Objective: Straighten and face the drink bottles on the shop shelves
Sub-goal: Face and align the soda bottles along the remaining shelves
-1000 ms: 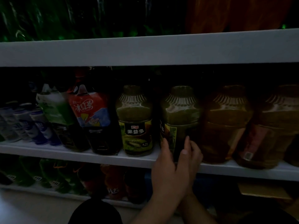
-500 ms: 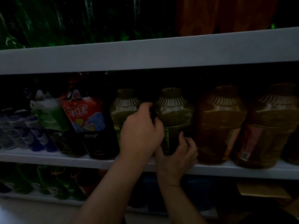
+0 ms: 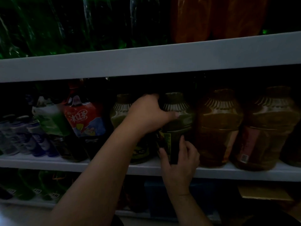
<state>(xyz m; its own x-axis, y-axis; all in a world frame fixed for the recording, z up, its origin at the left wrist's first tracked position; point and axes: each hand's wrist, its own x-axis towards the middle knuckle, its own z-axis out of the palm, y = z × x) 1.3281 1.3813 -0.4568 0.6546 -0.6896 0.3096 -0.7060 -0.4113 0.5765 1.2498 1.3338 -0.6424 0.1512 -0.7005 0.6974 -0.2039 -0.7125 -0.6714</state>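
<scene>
A squat green juice bottle [image 3: 182, 121] stands on the middle shelf [image 3: 65, 162], its label turned partly to the left. My left hand [image 3: 148, 115] grips its shoulder and neck from the left, thumb across the front. My right hand [image 3: 179, 162] holds its base, fingers curled round the lower label. A second green juice bottle [image 3: 120, 110] stands just left of it, mostly hidden behind my left forearm. Two amber juice bottles [image 3: 218, 128] [image 3: 267, 128] stand to the right, the far one showing a barcode.
Left on the same shelf lean a red-labelled tea bottle [image 3: 84, 118], a green-labelled bottle [image 3: 48, 118] and several small blue-white bottles [image 3: 24, 137]. The upper shelf [image 3: 146, 57] carries green and orange bottles. The lower shelf holds green bottles [image 3: 24, 185]. The scene is dim.
A second ago only the right hand touched the bottle's base. The left hand then came up and took the bottle's shoulder; since then the thumb has slid across the front and the view has tilted.
</scene>
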